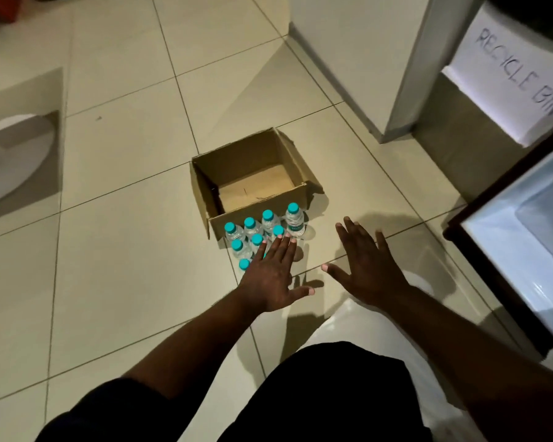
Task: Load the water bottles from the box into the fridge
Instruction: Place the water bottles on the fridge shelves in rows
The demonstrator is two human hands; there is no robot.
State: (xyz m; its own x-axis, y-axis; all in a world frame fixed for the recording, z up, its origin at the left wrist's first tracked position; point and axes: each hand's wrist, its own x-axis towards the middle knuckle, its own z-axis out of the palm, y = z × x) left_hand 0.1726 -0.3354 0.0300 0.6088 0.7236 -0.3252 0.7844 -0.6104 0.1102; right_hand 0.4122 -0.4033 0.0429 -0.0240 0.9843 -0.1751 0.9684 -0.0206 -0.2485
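An open brown cardboard box (253, 177) sits on the tiled floor with nothing inside it. Several small clear water bottles with teal caps (270, 223) stand upright on the floor against the box's near side. My left hand (270, 275) hovers over the nearest bottles with fingers straight and spread, hiding some of them. My right hand (364, 266) is stretched out flat to the right of the bottles, over bare floor, holding nothing. The open fridge (524, 250) glows white at the right edge.
A bin with a paper sign reading "RECYCLE BIN" (521, 74) stands at the upper right beside a white cabinet (364, 59). A round white table base (10, 157) lies at the left. Pale floor tiles (125, 218) surround the box.
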